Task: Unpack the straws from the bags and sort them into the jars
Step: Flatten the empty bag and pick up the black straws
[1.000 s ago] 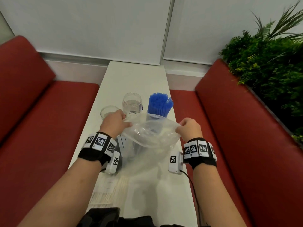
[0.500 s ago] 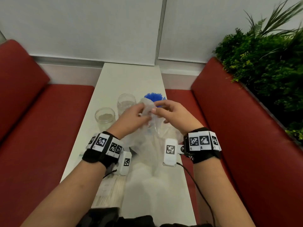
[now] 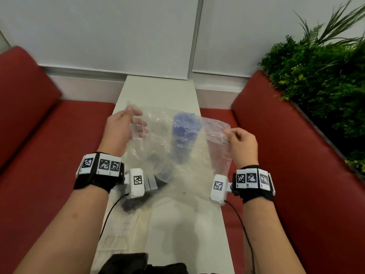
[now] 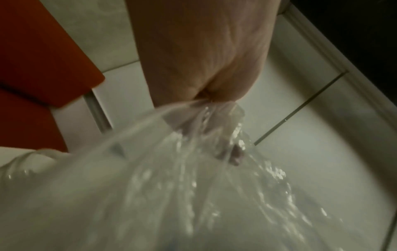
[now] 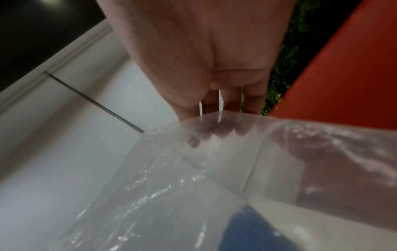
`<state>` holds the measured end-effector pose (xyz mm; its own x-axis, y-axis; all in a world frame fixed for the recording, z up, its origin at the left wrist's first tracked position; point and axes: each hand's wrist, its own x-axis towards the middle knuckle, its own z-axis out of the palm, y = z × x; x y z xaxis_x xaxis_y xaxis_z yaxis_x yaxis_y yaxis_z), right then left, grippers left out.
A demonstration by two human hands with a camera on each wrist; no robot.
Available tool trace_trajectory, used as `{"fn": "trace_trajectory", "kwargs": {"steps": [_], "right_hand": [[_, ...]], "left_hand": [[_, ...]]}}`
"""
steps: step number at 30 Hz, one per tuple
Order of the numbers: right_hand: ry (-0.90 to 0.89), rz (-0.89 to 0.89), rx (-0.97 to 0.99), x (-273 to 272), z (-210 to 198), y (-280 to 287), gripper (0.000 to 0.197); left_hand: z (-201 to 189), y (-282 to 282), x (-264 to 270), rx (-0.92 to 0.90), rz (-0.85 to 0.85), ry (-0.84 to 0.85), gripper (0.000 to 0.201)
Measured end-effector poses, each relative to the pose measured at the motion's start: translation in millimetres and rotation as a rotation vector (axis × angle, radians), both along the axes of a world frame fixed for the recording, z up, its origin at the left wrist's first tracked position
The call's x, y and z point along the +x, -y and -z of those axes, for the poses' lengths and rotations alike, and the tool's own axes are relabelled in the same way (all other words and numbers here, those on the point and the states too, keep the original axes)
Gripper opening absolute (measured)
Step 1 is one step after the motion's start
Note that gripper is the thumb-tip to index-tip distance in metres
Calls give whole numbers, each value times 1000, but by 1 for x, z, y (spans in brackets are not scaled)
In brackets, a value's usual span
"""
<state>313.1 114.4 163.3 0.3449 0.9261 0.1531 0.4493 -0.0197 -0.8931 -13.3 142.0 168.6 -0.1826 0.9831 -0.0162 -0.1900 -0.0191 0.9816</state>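
Note:
I hold an empty clear plastic bag [image 3: 177, 153] stretched wide above the white table [image 3: 160, 89]. My left hand [image 3: 130, 123] pinches its upper left corner, and the film [image 4: 193, 169] drapes over its fingers in the left wrist view. At the upper right corner, my right hand [image 3: 230, 133] pinches the bag [image 5: 214, 161], fingers curled behind the film. Through the bag a bunch of blue straws [image 3: 185, 131] stands in a jar, blurred by the plastic; blue [image 5: 257, 234] also shows low in the right wrist view. The other jars are hidden behind the bag.
A packet of pale straws [image 3: 126, 234] lies on the near left of the table, with a dark packet [image 3: 136, 202] partly under my left wrist. Red bench seats [image 3: 39, 175] flank the table. Green plants [image 3: 325, 86] stand at the right.
Half a second ago both hands met at the middle of the bag; now they have drawn apart, spreading the bag flat and higher, so it covers the jars.

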Motion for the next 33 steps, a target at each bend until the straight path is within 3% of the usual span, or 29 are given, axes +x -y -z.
{"fn": "trace_trajectory", "kwargs": {"steps": [4,6,9,11,13,15,17,22,26,30,33], "right_hand": [[-60,90,75,-1,0,-2,24],[-79,86,64,-12,-3,-3,27],[-184,-119,-27,-28,-8,0,49],[-187,-275,-87,-31,-9,1,71],[-106,-343,-107,-28,-6,2,80],[-120,-342,-93,-24,-3,2,71],[-133,-320,-55,-25,0,2,61],[-87,-235,88,-27,0,0,41],[-172,-179,177,-24,-2,6,35],[-307,-123,227,-28,-3,7,9],[-316,-105,241,-21,-3,8,8]], "left_hand": [[3,-1,-19,-69,-126,-59,43],[-1,2,-14,-111,-42,-81,55],[-7,8,0,-168,132,-76,72],[-10,8,3,-176,38,40,71],[-11,7,-3,-141,49,124,78],[-10,9,-8,-72,205,133,77],[-6,10,-8,-43,222,94,55],[9,3,-7,-48,-163,-104,5],[14,1,-19,-97,-288,-83,11],[11,1,-19,-121,-299,-35,18],[9,2,-24,-119,-274,-17,29]]}}
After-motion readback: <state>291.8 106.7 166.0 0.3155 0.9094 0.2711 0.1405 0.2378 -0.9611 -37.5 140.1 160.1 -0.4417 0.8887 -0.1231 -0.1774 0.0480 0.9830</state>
